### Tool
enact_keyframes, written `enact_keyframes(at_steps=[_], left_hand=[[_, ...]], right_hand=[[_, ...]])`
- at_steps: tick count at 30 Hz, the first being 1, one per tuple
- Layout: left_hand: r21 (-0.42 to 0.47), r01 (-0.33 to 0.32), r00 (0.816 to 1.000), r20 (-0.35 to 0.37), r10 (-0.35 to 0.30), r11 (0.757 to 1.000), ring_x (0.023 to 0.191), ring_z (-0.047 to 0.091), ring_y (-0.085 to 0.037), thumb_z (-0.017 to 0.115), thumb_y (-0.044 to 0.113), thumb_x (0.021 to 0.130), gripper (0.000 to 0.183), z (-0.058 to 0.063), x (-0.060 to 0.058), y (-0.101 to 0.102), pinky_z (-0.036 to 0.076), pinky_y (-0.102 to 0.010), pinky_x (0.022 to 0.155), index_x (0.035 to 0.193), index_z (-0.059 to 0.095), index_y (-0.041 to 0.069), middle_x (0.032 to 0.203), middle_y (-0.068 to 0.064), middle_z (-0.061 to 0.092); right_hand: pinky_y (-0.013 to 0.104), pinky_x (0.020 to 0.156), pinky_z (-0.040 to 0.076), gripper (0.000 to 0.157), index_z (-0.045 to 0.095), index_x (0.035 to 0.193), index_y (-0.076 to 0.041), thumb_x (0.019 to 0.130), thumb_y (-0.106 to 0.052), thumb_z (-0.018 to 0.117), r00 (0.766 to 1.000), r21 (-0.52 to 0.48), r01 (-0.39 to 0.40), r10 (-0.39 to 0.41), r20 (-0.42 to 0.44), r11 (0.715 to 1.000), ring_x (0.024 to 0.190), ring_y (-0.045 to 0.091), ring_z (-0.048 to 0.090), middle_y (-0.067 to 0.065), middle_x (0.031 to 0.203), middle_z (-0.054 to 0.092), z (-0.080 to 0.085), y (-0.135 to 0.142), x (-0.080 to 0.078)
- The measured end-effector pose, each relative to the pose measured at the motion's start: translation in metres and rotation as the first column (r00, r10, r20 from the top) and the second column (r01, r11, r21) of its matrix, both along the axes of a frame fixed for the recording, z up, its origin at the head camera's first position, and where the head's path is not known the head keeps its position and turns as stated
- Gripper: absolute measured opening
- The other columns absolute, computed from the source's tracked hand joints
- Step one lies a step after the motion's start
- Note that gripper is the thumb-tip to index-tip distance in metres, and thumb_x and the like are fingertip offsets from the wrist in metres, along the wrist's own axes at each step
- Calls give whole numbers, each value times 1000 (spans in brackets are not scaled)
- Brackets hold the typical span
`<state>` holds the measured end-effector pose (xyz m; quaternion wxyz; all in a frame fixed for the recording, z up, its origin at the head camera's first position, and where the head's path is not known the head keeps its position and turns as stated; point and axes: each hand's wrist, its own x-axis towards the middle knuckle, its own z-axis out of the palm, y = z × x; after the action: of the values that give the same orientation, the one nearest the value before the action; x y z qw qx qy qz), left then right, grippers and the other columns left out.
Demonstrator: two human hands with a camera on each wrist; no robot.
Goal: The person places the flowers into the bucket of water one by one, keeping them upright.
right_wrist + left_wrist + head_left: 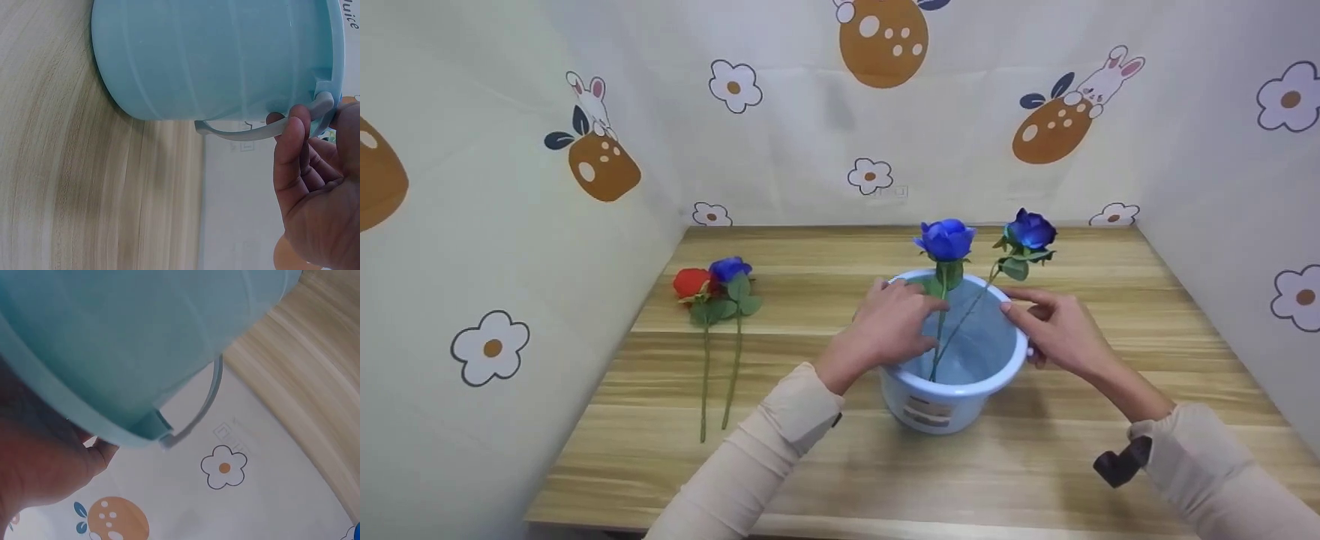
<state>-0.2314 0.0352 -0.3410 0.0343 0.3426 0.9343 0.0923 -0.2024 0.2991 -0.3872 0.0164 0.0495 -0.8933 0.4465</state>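
Observation:
A light blue bucket [937, 412] stands on the table, with two blue roses in it. One blue rose [945, 241] is nearly upright, while the darker blue rose [1030, 231] leans right beyond the rim. My left hand [892, 322] is over the bucket's left side, thumb and index finger apart beside the upright rose's stem. In the left wrist view the rim hides part of this hand. My right hand [1061, 334] grips the bucket's right side, thumb at the rim; in the right wrist view its fingers curl at the grey handle [247, 134].
To the left on the wood-grain table [810, 457] lie a red rose [692, 283] and another blue rose [730, 268], side by side, stems towards me. Cream cloth [795, 150] printed with rabbits and flowers surrounds the table at the back and both sides.

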Motion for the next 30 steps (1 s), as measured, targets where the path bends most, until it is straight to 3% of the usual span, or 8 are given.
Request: enact_keyframes(at_steps=[3, 8, 17, 23, 30], left_hand=[[74, -18, 1000, 18, 17, 997, 124, 58, -24, 78, 29, 96, 50, 4, 0, -10, 39, -39, 94, 144, 67, 22, 140, 0, 71], [187, -80, 996, 41, 74, 979, 120, 62, -25, 76, 25, 97, 50, 12, -1, -30, 47, -42, 99, 146, 65, 20, 128, -3, 74], [364, -229, 972, 137, 191, 903, 113, 71, -26, 75, 20, 98, 53, 18, -7, -80, 61, -40, 89, 150, 60, 16, 126, -11, 75], [377, -299, 953, 164, 255, 876, 100, 71, -26, 73, 21, 99, 51, 10, -14, -116, 62, -40, 84, 149, 61, 16, 118, -11, 76], [333, -360, 931, 184, 314, 872, 81, 67, -22, 69, 18, 100, 47, -12, -33, -159, 56, -36, 72, 146, 64, 12, 108, -12, 77]], right_hand=[[28, 46, 53, 56, 60, 148, -6, 105, -41, 65, 1000, -2, -1, 1, 11, 1000, 49, 12, 59, 10, 83, 76, 0, -1, 0], [26, 46, 52, 54, 61, 147, -5, 105, -39, 65, 1000, -4, 0, 0, 6, 1000, 49, 11, 59, 9, 81, 75, 0, -1, 0], [27, 45, 53, 51, 63, 145, -3, 105, -35, 66, 1000, -14, -12, 11, -24, 1000, 47, 9, 58, 4, 70, 70, 0, 1, 1], [29, 47, 55, 53, 62, 146, -4, 105, -36, 67, 1000, -17, -4, 3, -3, 1000, 50, 10, 60, 5, 74, 71, 0, 2, 1], [27, 48, 56, 53, 60, 147, -1, 104, -31, 68, 1000, -76, -20, 21, 14, 997, 53, 10, 62, 7, 79, 74, 0, 4, 3]])
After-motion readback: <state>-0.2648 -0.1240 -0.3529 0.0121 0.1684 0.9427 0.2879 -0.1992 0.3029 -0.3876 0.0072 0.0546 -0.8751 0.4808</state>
